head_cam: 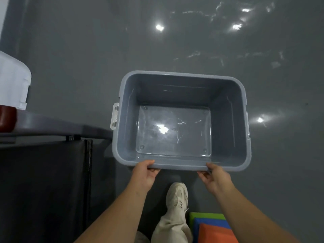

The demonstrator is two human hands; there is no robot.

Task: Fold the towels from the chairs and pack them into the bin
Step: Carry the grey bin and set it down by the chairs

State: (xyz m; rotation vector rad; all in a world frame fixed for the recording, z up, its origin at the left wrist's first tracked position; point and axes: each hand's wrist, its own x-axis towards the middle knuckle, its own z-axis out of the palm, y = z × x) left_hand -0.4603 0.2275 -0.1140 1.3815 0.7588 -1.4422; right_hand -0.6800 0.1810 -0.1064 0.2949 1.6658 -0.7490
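Two hands hold one grey plastic bin by its near long rim. The left hand grips the rim towards the left corner, with the thumb on top of the edge and the fingers curled beneath it. The right hand grips the same rim towards the right corner in the same way. Both forearms reach forward from the lower edge of the view.

The bin sits in the centre of the view with its opening facing up. Its bare, glossy bottom reflects a ceiling light. A pale latch is fixed to the left short side. The bin's left edge overlaps the corner of a grey table. It cannot be told whether the bin rests on the floor or is raised above it.

The floor is grey and shiny, with several light reflections. A dark cloth hangs below the table edge. A red-brown object and a white container stand on the table at far left.

One pale shoe and a pale trouser leg show between the forearms. Just right of the leg lies a stack of green, blue and orange layers, orange uppermost, apart from the bin. It cannot be told whether these layers are towels.
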